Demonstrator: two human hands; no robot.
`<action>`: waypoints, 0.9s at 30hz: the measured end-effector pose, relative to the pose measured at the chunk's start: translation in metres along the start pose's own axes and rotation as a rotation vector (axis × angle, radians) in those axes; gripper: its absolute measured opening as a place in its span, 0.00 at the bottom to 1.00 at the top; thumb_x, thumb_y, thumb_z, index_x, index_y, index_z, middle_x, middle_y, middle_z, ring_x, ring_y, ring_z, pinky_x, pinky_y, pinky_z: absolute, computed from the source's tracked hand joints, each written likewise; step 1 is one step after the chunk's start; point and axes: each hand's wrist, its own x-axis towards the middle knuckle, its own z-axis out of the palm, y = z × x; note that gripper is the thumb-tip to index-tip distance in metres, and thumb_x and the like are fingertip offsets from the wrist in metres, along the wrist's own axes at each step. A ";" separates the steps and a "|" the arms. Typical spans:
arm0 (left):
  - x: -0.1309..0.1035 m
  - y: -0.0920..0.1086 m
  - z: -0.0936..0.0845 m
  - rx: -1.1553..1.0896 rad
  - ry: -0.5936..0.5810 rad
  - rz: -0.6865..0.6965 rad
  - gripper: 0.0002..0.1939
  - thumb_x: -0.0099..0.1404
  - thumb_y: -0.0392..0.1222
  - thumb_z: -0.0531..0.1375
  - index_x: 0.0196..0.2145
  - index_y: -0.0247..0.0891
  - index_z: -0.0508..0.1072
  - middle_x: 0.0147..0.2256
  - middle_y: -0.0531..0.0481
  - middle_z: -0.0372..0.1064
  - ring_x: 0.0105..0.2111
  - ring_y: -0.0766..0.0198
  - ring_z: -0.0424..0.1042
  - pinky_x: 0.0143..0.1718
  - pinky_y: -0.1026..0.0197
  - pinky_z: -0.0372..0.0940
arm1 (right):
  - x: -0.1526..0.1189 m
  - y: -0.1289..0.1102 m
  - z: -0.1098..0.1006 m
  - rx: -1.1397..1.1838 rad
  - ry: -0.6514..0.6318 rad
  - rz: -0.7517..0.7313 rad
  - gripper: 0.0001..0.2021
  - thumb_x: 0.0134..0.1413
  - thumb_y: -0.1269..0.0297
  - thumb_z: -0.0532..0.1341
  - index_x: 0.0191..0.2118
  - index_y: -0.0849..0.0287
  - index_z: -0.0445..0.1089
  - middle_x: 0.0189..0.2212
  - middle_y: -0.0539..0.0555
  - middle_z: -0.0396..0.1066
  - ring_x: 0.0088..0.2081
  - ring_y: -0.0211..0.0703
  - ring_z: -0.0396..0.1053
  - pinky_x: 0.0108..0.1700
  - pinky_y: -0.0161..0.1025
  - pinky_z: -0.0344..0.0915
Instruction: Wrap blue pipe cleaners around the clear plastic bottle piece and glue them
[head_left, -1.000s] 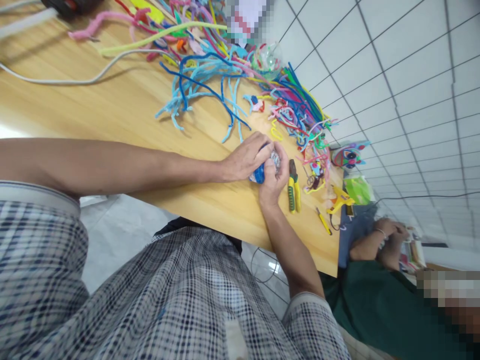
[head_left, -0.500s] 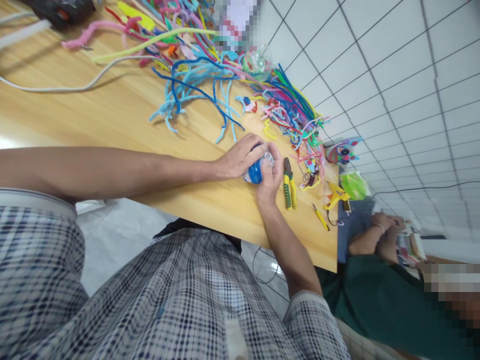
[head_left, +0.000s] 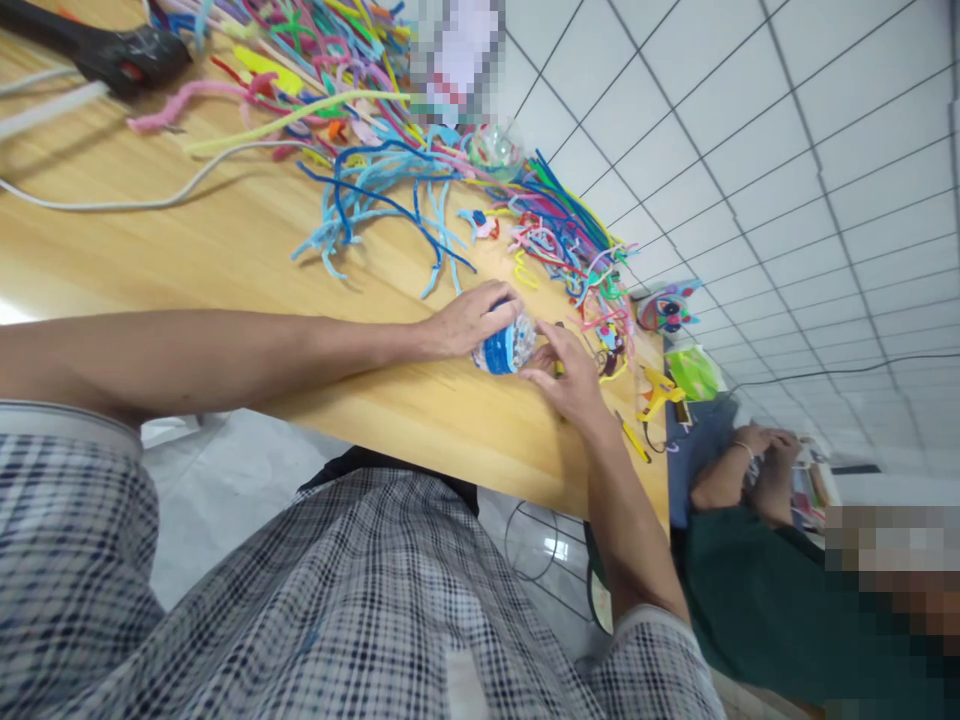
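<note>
My left hand is closed around the left side of a small round blue-and-whitish piece near the table's front edge. Blue bands wrap the piece, and its right end is pale and speckled; what it is made of is too small to tell. Close to that pale end is my right hand, thumb and fingers spread apart, holding nothing. Whether its fingertips touch the piece I cannot tell. Behind the right hand, the pliers are mostly hidden. Light and dark blue pipe cleaners lie in a loose bunch beyond my left hand.
Colourful pipe cleaners pile along the tiled wall, beside a clear plastic ball. To the right lie a yellow glue gun and a thin yellow-handled tool. A white cable crosses the left side. Another person sits at right.
My right hand has come off the round piece and opened, moving slightly right in front of the pliers. My left hand keeps hold, and more of the pale end shows.
</note>
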 end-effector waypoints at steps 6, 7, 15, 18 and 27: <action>-0.002 -0.002 0.003 0.020 0.031 0.001 0.19 0.79 0.54 0.49 0.43 0.38 0.73 0.45 0.43 0.76 0.47 0.54 0.75 0.54 0.50 0.70 | 0.003 -0.009 0.015 -0.014 0.093 -0.070 0.35 0.68 0.46 0.70 0.76 0.42 0.63 0.60 0.61 0.77 0.46 0.54 0.82 0.48 0.58 0.85; -0.003 -0.002 0.004 0.023 0.037 0.002 0.19 0.79 0.53 0.49 0.43 0.38 0.73 0.45 0.43 0.76 0.47 0.54 0.75 0.54 0.50 0.70 | 0.001 -0.010 0.016 0.001 0.102 -0.066 0.36 0.67 0.47 0.70 0.76 0.42 0.64 0.60 0.61 0.77 0.47 0.55 0.82 0.48 0.58 0.85; -0.009 -0.001 0.007 0.083 0.086 0.066 0.16 0.80 0.50 0.50 0.44 0.38 0.73 0.45 0.44 0.76 0.48 0.56 0.75 0.56 0.52 0.70 | 0.005 -0.025 0.020 0.170 0.148 0.119 0.33 0.58 0.47 0.76 0.66 0.46 0.72 0.56 0.57 0.75 0.46 0.51 0.80 0.48 0.54 0.84; -0.010 -0.001 0.009 0.102 0.086 0.086 0.16 0.81 0.49 0.49 0.44 0.38 0.72 0.44 0.43 0.76 0.48 0.55 0.75 0.56 0.51 0.70 | 0.007 -0.032 0.020 0.246 0.127 0.258 0.35 0.53 0.44 0.78 0.62 0.47 0.71 0.54 0.55 0.75 0.45 0.49 0.79 0.48 0.51 0.82; -0.018 0.002 0.009 0.148 0.067 0.174 0.14 0.81 0.47 0.50 0.45 0.38 0.71 0.46 0.40 0.74 0.49 0.53 0.73 0.56 0.50 0.70 | 0.009 -0.046 0.035 0.516 0.162 0.407 0.34 0.51 0.41 0.78 0.56 0.45 0.64 0.56 0.54 0.71 0.59 0.51 0.74 0.60 0.52 0.76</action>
